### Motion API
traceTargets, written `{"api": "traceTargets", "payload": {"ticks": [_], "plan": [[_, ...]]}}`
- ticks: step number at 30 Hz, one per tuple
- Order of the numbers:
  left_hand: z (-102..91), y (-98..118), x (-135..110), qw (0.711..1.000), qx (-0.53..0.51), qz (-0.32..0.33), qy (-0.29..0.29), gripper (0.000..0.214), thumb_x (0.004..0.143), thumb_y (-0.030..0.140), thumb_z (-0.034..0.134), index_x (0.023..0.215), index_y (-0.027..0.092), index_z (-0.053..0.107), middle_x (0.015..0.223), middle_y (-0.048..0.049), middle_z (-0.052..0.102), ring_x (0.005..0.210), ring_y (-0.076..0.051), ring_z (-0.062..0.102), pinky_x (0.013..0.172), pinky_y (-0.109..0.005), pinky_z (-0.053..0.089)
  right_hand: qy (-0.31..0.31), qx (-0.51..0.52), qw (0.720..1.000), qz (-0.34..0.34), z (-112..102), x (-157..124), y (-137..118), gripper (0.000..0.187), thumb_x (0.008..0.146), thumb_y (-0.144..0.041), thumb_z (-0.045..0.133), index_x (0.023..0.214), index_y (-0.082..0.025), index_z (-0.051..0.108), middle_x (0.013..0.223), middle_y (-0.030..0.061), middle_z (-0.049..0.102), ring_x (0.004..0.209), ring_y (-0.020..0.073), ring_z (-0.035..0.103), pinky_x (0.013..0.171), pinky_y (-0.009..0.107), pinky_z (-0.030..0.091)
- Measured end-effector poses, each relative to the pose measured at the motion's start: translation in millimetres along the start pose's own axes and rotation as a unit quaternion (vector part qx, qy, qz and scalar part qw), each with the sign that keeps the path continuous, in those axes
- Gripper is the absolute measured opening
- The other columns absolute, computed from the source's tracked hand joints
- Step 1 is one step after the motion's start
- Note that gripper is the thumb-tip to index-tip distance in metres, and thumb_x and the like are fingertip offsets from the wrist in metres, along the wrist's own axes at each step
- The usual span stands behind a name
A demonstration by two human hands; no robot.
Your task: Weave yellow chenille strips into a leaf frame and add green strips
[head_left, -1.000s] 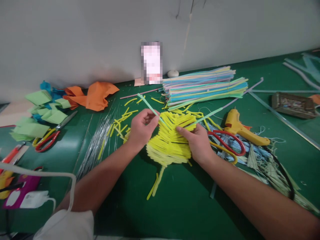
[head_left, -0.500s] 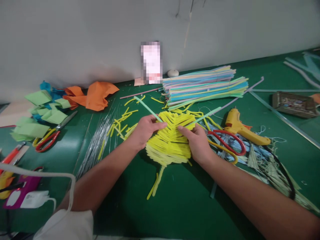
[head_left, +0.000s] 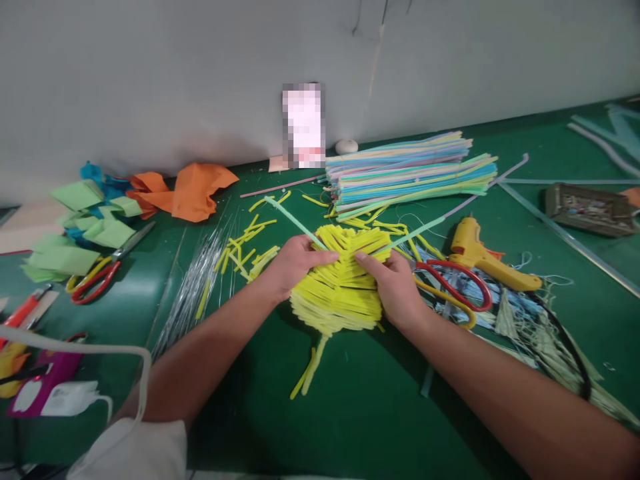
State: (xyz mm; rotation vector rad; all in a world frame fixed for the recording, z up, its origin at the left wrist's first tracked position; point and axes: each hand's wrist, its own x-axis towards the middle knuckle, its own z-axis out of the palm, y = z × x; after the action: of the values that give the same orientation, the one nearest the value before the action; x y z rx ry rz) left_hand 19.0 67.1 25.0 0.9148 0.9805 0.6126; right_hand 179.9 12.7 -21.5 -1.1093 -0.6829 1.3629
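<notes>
A leaf-shaped piece woven from yellow straws (head_left: pixel 337 287) lies on the green table (head_left: pixel 380 413) in front of me. My left hand (head_left: pixel 295 263) rests on its left upper edge, fingers closed over a light green straw (head_left: pixel 293 220) that slants up to the left. My right hand (head_left: pixel 395 287) presses on the leaf's right side and pinches the other arm of the green straw (head_left: pixel 417 232), which runs up to the right. The straw bends in a V across the leaf's top.
A stack of coloured straws (head_left: pixel 410 173) lies behind the leaf. To its right are red scissors (head_left: pixel 455 280) and a yellow glue gun (head_left: pixel 480 257). At left are cut yellow bits (head_left: pixel 245 243), clear strips (head_left: pixel 195 287), paper scraps (head_left: pixel 95 220), more scissors (head_left: pixel 100 270) and a charger (head_left: pixel 65 397).
My left hand has dropped from a raised pinch to lie on the leaf, laying the green straw flatter across it. My right hand stayed almost in place.
</notes>
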Motion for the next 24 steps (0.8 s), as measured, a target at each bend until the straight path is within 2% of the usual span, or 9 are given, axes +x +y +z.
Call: {"api": "traceTargets", "payload": {"ticks": [6,11,18,24], "plan": [[0.9,0.2,0.0,1.000,0.005,0.020,0.024,0.034,0.061,0.029,0.082,0.090,0.014,0.073,0.081,-0.0068,0.076,0.076,-0.025,0.073,0.078,-0.041,0.059,-0.020,0.001,0.999,0.028,2.0,-0.7,-3.3,0.035,0.070,-0.040,0.081,0.100,-0.022,0.073,0.102,0.0062,0.077,0.108,0.0326,0.068,0.087,0.044,0.058],[1.7,-0.1,0.7,0.999,0.004,0.023,0.041,0.031,0.061,0.027,0.080,0.089,0.015,0.073,0.078,-0.0057,0.076,0.076,-0.024,0.073,0.078,-0.040,0.059,-0.026,0.000,1.000,0.018,2.9,-0.6,-3.8,0.034,0.069,-0.040,0.081,0.098,-0.023,0.074,0.105,0.0059,0.077,0.109,0.0326,0.068,0.088,0.045,0.057],[-0.6,-0.2,2.3,0.999,-0.020,0.000,0.029,0.032,0.059,0.027,0.082,0.085,0.013,0.073,0.074,-0.0066,0.075,0.071,-0.025,0.073,0.076,-0.041,0.059,-0.030,-0.007,0.999,0.013,4.6,-1.2,-5.2,0.041,0.068,-0.042,0.081,0.103,-0.024,0.073,0.105,0.0054,0.077,0.108,0.0318,0.068,0.090,0.047,0.056],[-1.0,1.4,2.9,0.999,-0.030,-0.028,0.014,0.035,0.055,0.028,0.085,0.084,0.011,0.073,0.072,-0.0076,0.075,0.070,-0.025,0.073,0.072,-0.037,0.060,-0.027,0.003,1.000,0.014,4.3,-1.5,-4.2,0.041,0.068,-0.043,0.081,0.104,-0.024,0.073,0.103,0.0055,0.077,0.107,0.0324,0.069,0.090,0.047,0.056]]}}
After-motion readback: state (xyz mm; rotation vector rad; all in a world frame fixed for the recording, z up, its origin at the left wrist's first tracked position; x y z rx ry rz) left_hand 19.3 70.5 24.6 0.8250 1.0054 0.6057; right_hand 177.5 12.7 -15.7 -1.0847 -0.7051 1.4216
